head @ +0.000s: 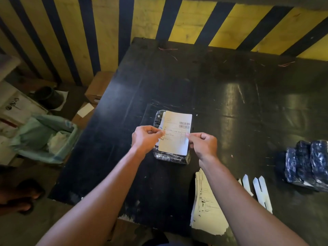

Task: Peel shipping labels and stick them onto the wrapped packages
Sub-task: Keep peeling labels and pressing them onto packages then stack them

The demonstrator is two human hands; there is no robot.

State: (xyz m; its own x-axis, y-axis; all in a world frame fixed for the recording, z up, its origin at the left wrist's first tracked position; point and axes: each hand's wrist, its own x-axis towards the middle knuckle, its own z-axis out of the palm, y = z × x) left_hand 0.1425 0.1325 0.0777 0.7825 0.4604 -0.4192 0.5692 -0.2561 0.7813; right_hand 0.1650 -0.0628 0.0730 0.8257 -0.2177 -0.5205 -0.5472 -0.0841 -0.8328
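A white shipping label [175, 132] with barcodes lies over a black plastic-wrapped package [170, 158] in the middle of the black table [159, 82]. My left hand [146, 137] pinches the label's left edge. My right hand [204, 143] pinches its right edge. Whether the label is stuck down or held just above the package cannot be told. A stack of more labels [206, 206] lies near the table's front edge, partly hidden under my right forearm.
Several black wrapped packages [308, 164] lie bunched at the right edge. White backing strips [258, 189] lie beside the label stack. Left of the table stand a bin lined with a green bag [44, 137] and cardboard boxes [98, 86]. A yellow and black striped wall rises behind.
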